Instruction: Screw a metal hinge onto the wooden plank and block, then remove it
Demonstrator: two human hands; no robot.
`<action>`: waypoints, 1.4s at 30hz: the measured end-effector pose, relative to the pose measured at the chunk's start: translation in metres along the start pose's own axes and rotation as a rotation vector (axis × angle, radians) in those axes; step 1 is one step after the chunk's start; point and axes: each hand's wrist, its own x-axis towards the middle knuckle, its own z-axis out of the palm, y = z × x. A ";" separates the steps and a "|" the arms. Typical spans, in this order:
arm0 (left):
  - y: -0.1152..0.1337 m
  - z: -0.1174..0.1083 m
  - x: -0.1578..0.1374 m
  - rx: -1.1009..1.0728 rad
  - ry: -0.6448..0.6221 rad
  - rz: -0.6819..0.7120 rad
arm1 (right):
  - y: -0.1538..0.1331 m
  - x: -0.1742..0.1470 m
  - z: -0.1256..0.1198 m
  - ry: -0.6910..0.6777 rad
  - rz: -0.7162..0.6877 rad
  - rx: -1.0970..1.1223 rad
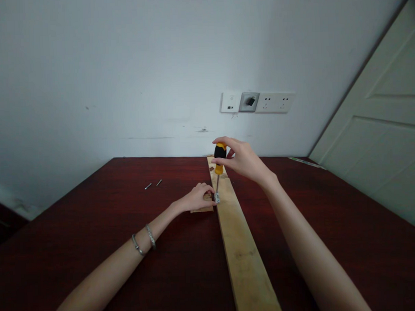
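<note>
My right hand point(240, 159) is closed around the handle of a yellow and black screwdriver point(220, 151). The shaft points down, and its tip meets a small silvery metal piece with holes point(217, 198). That piece lies at the left edge of a long wooden board point(243, 245); whether it is a hinge or a bracket I cannot make out. The thumb and fingers of my left hand point(197, 197) pinch it from the left. Partly under this hand is a short wooden block point(201, 210), beside the board.
Two screws or nails point(153, 184) lie on the dark red table point(127, 203), left of my hands. A wall with sockets point(273, 102) rises behind the table. On the right stands a pale door point(383, 126), with a thin strip point(306, 163) near the table's far right corner.
</note>
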 end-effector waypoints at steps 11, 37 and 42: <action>0.003 -0.002 -0.001 0.012 -0.014 -0.019 | 0.001 -0.002 -0.004 -0.034 0.006 -0.013; 0.001 -0.001 0.000 0.013 -0.009 -0.014 | -0.005 -0.001 -0.002 -0.035 0.020 -0.079; 0.001 0.000 0.000 0.010 -0.013 -0.018 | -0.008 -0.002 -0.003 -0.036 0.026 -0.145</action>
